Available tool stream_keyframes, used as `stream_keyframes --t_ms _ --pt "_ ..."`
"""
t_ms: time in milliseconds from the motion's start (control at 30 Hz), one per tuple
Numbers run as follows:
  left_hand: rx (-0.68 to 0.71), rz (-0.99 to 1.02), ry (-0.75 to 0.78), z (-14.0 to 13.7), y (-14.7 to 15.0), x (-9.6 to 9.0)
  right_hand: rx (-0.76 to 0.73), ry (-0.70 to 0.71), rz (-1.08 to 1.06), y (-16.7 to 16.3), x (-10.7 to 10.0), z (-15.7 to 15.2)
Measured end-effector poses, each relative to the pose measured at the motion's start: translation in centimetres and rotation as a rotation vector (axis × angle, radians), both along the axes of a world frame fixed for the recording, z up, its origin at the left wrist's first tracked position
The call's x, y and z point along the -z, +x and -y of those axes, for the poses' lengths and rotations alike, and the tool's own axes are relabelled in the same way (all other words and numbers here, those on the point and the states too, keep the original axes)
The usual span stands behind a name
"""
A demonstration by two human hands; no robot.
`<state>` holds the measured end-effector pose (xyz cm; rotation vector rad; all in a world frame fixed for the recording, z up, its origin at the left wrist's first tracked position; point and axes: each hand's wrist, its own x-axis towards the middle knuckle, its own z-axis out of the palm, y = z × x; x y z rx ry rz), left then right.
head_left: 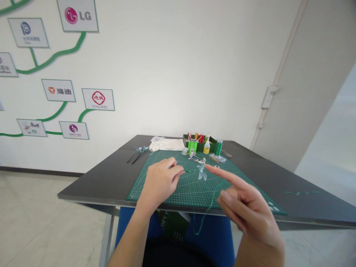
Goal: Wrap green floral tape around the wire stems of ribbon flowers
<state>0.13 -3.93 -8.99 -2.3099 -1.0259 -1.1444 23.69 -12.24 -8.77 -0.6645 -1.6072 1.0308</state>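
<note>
Right hand (247,207) beside the translucent pale blue, wing-shaped fabric ornament (202,173)

The right hand extends its index finger leftward, the tip just beside the ornament; contact, and whether this grip holds the thin green thread (197,233) below it, cannot be told. The left hand (161,178) pinches the slim green stem (188,171) between thumb and fingers. From that grip the stem's long axis runs rightward, nearly level, to the ornament over the green gridded cutting mat (183,196). The right fingertip is nearer the ornament.
</note>
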Motion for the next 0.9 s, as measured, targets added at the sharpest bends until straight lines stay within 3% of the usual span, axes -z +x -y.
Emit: stream_keyframes --t_ms 200,367,667,900 --pt "-0.124 -0.07 -0.054 -1.5 -0.3 0.2 0.092 0.058 0.052 0.0 -0.4 1.1" --pt "-0.185 -0.12 -0.157 -3.8 -1.3 -0.2 0.176 0.025 0.203 2.3 -2.0 0.2" --pt "-0.332 -0.176 -0.282 -10.1 -3.9 -1.3 -0.051 0.01 0.467 8.2 -5.2 -6.3" --pt "-0.453 -0.277 -0.396 -14.1 -6.4 -0.9 0.139 -0.085 0.699 12.8 -7.3 -10.1"
